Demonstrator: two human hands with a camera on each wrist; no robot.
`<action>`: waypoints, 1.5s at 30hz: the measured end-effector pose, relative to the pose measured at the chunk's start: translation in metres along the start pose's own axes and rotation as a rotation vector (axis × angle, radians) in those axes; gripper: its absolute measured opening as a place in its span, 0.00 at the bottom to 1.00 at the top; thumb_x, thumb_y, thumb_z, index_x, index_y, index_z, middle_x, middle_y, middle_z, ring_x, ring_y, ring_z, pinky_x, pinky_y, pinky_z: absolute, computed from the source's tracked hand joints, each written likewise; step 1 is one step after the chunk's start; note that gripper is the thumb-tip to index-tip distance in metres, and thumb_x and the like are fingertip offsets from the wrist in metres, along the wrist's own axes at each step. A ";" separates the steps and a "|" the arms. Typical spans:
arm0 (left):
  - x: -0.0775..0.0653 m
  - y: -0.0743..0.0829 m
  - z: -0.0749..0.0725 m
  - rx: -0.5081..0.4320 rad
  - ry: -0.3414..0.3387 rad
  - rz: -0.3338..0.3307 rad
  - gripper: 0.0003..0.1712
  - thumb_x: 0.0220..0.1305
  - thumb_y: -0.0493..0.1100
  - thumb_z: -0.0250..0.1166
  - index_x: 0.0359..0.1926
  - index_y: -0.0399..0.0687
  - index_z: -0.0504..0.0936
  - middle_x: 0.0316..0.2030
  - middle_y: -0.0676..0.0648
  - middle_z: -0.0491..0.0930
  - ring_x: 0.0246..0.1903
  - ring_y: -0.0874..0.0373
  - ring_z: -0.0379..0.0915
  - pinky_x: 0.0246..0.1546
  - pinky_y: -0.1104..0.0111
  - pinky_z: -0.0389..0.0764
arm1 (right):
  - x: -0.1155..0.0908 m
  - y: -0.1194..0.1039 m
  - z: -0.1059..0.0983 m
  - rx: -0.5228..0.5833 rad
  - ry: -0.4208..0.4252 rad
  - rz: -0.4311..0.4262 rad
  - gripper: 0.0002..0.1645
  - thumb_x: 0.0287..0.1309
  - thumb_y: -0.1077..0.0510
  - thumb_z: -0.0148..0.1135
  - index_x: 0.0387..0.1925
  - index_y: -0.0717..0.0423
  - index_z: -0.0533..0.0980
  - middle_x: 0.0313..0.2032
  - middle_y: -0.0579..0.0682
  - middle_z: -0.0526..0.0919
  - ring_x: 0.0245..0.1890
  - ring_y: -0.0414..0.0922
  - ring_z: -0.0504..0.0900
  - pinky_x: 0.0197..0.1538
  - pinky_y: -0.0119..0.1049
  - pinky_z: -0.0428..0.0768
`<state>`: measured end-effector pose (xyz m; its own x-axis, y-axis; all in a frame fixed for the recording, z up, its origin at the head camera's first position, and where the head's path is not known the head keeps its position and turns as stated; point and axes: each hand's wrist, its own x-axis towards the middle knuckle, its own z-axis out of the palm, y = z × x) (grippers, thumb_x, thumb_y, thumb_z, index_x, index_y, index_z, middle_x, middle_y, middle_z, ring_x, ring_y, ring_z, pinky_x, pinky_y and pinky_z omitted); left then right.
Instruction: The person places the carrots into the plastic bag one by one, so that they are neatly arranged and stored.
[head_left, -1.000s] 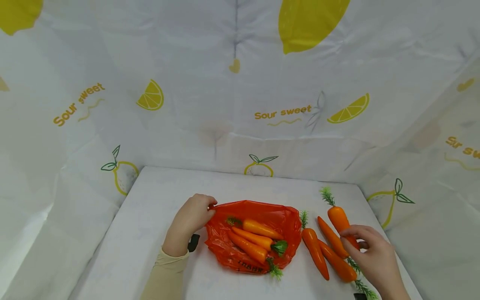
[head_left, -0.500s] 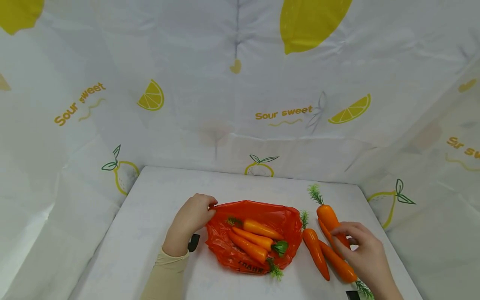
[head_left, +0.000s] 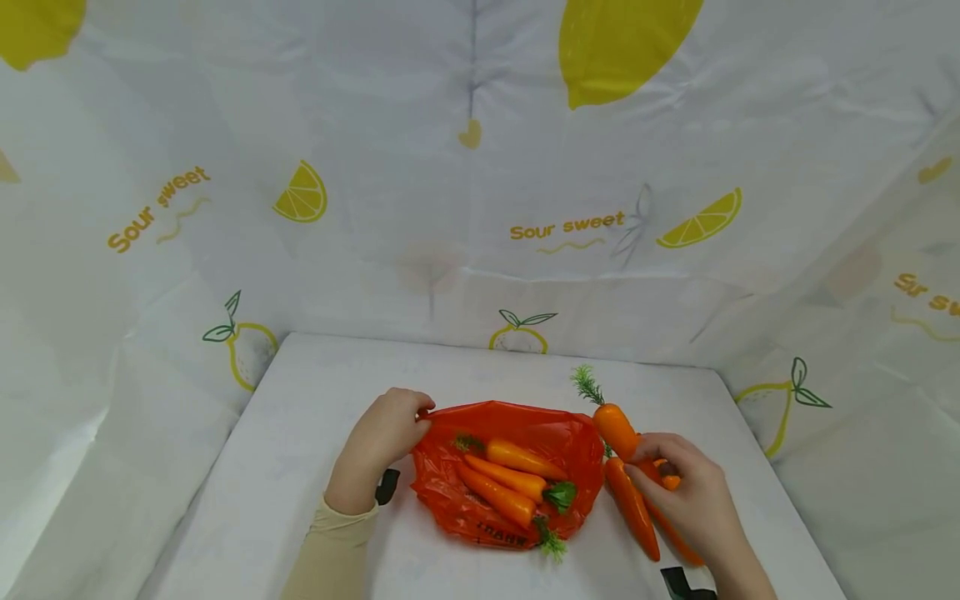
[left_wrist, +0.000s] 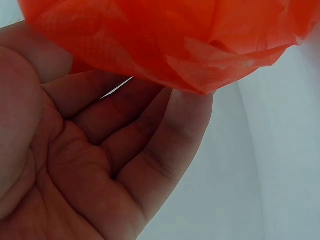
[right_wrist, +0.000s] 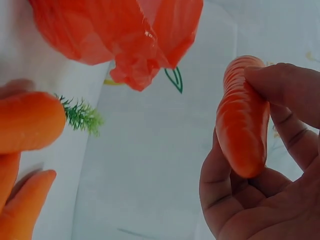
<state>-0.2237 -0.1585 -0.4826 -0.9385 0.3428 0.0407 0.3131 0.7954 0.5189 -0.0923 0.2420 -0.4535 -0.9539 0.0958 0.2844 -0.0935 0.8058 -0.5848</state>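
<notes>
A red plastic bag (head_left: 491, 414) lies spread open on the table, with several carrots (head_left: 498, 493) with green tops inside. My left hand (head_left: 386, 433) pinches the bag's left rim between thumb and fingers; the left wrist view shows the film (left_wrist: 165, 45) over the fingertips. Just right of the bag, my right hand (head_left: 686, 483) holds a carrot (head_left: 615, 427), its leafy top pointing up and left. In the right wrist view, thumb and fingers grip that carrot (right_wrist: 243, 117); its leaves are out of sight there. Below this hand lie more carrots (head_left: 632, 508), partly covered by it.
The white table (head_left: 337, 367) carries the bag and carrots. A white lemon-print cloth (head_left: 390, 217) hangs behind and at both sides. Loose carrots (right_wrist: 30, 125) lie at the left of the right wrist view, close to the bag.
My right hand has carried its carrot leftward, from above the loose carrots toward the bag's right edge. The left hand and the bag have stayed in place.
</notes>
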 end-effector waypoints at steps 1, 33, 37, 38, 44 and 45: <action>0.000 0.000 0.000 -0.001 0.000 -0.001 0.11 0.73 0.36 0.71 0.52 0.44 0.94 0.47 0.46 0.93 0.42 0.54 0.86 0.50 0.55 0.90 | 0.000 -0.001 0.001 0.003 0.001 -0.013 0.19 0.59 0.67 0.84 0.44 0.45 0.86 0.47 0.45 0.88 0.45 0.38 0.82 0.46 0.25 0.86; 0.001 0.001 0.000 0.013 -0.008 -0.001 0.11 0.73 0.36 0.71 0.53 0.44 0.93 0.47 0.46 0.93 0.43 0.54 0.86 0.50 0.55 0.90 | 0.012 -0.034 0.039 0.097 -0.111 -0.083 0.29 0.59 0.63 0.85 0.59 0.42 0.83 0.52 0.39 0.89 0.48 0.39 0.84 0.50 0.34 0.88; 0.001 0.001 0.000 0.017 -0.005 0.004 0.11 0.73 0.36 0.71 0.52 0.44 0.94 0.47 0.46 0.93 0.43 0.54 0.86 0.51 0.54 0.90 | 0.013 -0.037 0.044 0.114 -0.133 -0.078 0.30 0.60 0.61 0.85 0.60 0.39 0.83 0.54 0.37 0.89 0.50 0.38 0.84 0.52 0.34 0.87; 0.001 0.001 0.000 0.018 -0.003 0.005 0.11 0.73 0.36 0.71 0.52 0.44 0.94 0.47 0.46 0.93 0.44 0.54 0.86 0.51 0.54 0.90 | 0.014 -0.037 0.046 0.119 -0.138 -0.083 0.30 0.60 0.62 0.85 0.60 0.38 0.83 0.54 0.36 0.89 0.50 0.38 0.85 0.52 0.35 0.87; 0.002 0.000 0.001 0.011 0.003 0.007 0.10 0.72 0.36 0.71 0.51 0.45 0.94 0.46 0.47 0.93 0.42 0.54 0.85 0.50 0.55 0.90 | 0.017 -0.038 0.053 0.135 -0.160 -0.124 0.32 0.59 0.64 0.85 0.60 0.36 0.83 0.52 0.34 0.89 0.49 0.37 0.84 0.52 0.34 0.88; 0.002 0.000 0.001 0.010 0.004 0.008 0.10 0.72 0.36 0.71 0.51 0.45 0.94 0.46 0.47 0.93 0.42 0.54 0.85 0.50 0.55 0.90 | 0.018 -0.039 0.054 0.131 -0.162 -0.125 0.32 0.59 0.64 0.85 0.60 0.36 0.83 0.52 0.34 0.89 0.49 0.37 0.84 0.52 0.34 0.87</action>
<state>-0.2254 -0.1573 -0.4831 -0.9363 0.3478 0.0480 0.3224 0.7975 0.5100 -0.1208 0.1807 -0.4668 -0.9648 -0.1036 0.2417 -0.2402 0.7219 -0.6490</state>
